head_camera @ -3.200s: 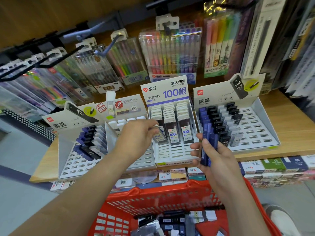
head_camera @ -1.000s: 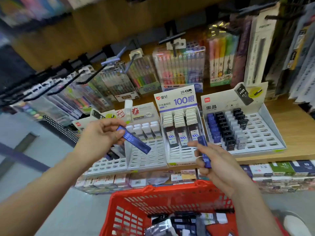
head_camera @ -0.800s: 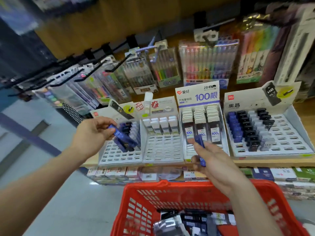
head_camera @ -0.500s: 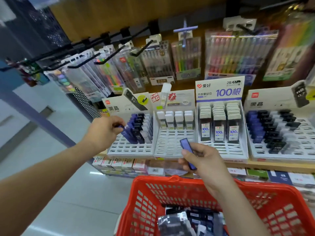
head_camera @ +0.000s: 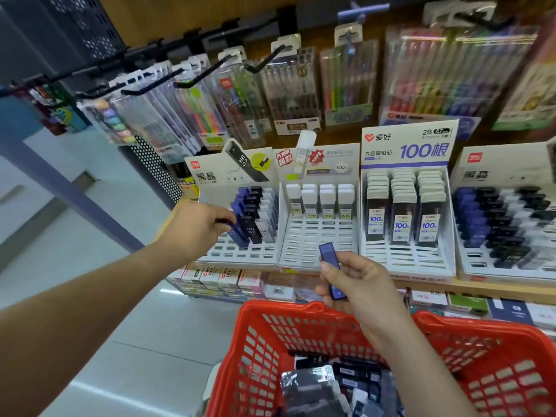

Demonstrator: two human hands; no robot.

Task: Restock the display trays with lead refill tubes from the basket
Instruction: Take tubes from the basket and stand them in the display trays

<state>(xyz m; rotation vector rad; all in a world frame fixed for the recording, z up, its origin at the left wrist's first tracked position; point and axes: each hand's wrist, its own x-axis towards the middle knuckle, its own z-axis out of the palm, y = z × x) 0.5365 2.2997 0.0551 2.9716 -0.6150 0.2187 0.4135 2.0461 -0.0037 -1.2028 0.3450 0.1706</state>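
My left hand (head_camera: 195,225) pinches a blue lead refill tube (head_camera: 237,233) at the front of the blue column in the leftmost display tray (head_camera: 240,255). My right hand (head_camera: 359,284) holds another blue lead refill tube (head_camera: 329,260) upright above the red basket (head_camera: 270,335). The basket holds several dark and clear tubes and packets. Three more trays stand on the shelf: one with white-capped tubes (head_camera: 319,203), one with "100" tubes (head_camera: 403,212), and one at the far right (head_camera: 505,224), which is blurred.
Packs of coloured pens (head_camera: 291,94) hang on black hooks above the trays. The wooden shelf edge (head_camera: 496,291) runs under the trays, with small boxes (head_camera: 222,276) stacked below it. Grey floor lies to the left.
My left hand carried its blue tube left to the leftmost tray and now has it at the front of the blue column. The view swung left. My right hand now holds a single tube.
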